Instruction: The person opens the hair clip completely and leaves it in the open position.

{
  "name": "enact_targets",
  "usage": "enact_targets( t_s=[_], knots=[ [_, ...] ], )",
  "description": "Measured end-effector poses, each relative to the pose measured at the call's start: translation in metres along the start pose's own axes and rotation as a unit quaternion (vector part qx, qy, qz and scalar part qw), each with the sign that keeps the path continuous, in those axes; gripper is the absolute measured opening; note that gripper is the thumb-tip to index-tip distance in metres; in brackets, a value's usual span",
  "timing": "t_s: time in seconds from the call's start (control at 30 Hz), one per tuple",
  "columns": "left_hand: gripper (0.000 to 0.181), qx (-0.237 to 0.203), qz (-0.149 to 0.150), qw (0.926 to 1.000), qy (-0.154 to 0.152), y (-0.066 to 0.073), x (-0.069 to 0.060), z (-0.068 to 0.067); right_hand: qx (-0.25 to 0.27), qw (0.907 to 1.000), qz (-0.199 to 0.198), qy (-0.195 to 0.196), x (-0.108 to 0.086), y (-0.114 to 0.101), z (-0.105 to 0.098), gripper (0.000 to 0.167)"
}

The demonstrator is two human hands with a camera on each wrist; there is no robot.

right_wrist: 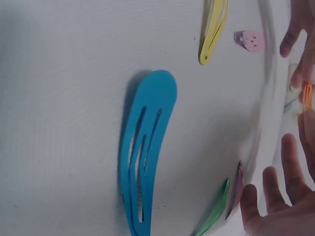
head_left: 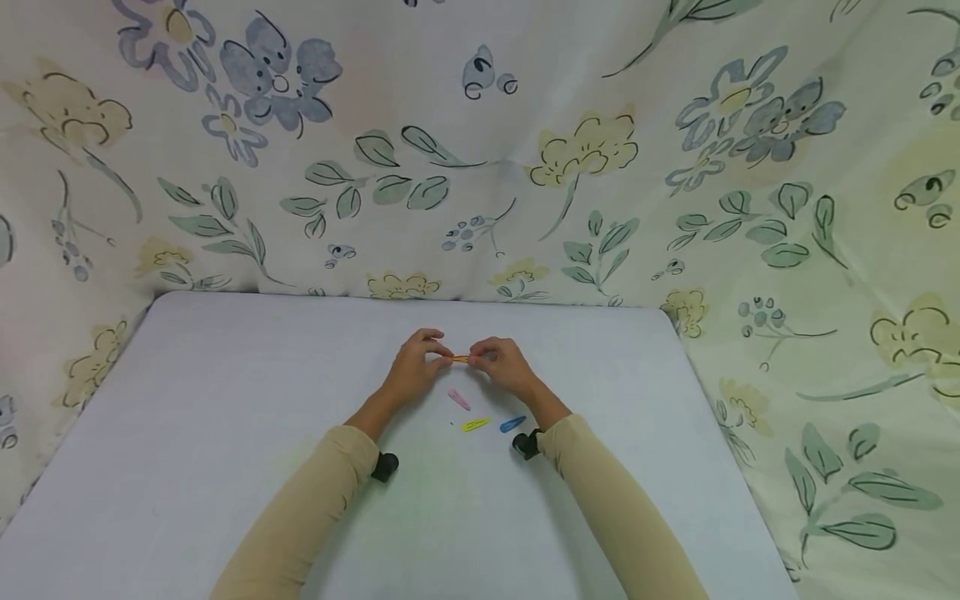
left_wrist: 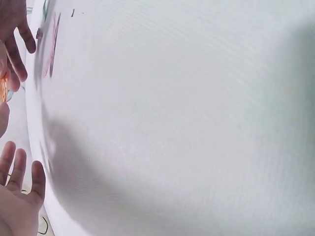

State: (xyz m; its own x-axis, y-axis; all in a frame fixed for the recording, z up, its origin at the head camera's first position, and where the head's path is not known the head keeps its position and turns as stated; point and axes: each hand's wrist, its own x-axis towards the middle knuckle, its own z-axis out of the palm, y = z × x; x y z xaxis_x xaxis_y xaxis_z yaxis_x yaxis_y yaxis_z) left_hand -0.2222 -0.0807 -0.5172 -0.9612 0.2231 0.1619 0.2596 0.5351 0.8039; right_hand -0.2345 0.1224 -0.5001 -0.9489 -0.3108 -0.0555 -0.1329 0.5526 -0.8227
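An orange hair clip point(head_left: 461, 359) is pinched at one end by my left hand point(head_left: 414, 367) and at the other by my right hand point(head_left: 504, 367), just above the table. The right wrist view shows the orange clip point(right_wrist: 307, 97) between the fingertips of both hands, the other fingers of my right hand point(right_wrist: 285, 196) spread. At the left edge of the left wrist view, the orange clip point(left_wrist: 4, 88) sits between the fingers, with my left hand point(left_wrist: 19, 196) below it.
Nearer the body lie a pink clip point(head_left: 459, 400), a yellow clip point(head_left: 476, 425) and a blue clip point(head_left: 512, 424). A green clip point(right_wrist: 215, 211) and a dark reddish clip point(right_wrist: 237, 189) show in the right wrist view. Patterned cloth point(head_left: 465, 167) hangs behind the table point(head_left: 225, 375).
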Motion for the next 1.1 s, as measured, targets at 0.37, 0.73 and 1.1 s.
enact_targets(
  t_s=[0.37, 0.73, 1.1],
  knots=[
    [0.014, -0.079, -0.056, 0.994, -0.051, 0.001, 0.005, -0.006, 0.082, 0.9962, 0.026, -0.014, 0.003, 0.005, -0.004, 0.012],
    [0.016, -0.095, -0.071, 0.9902, -0.074, 0.001, 0.005, -0.008, 0.102, 0.9928, 0.046, -0.041, 0.002, 0.006, -0.007, 0.012],
    [0.016, -0.102, -0.083, 0.9874, -0.088, 0.001, 0.005, -0.011, 0.104, 0.9924, 0.036, -0.055, 0.001, 0.004, -0.009, 0.013]
  ],
)
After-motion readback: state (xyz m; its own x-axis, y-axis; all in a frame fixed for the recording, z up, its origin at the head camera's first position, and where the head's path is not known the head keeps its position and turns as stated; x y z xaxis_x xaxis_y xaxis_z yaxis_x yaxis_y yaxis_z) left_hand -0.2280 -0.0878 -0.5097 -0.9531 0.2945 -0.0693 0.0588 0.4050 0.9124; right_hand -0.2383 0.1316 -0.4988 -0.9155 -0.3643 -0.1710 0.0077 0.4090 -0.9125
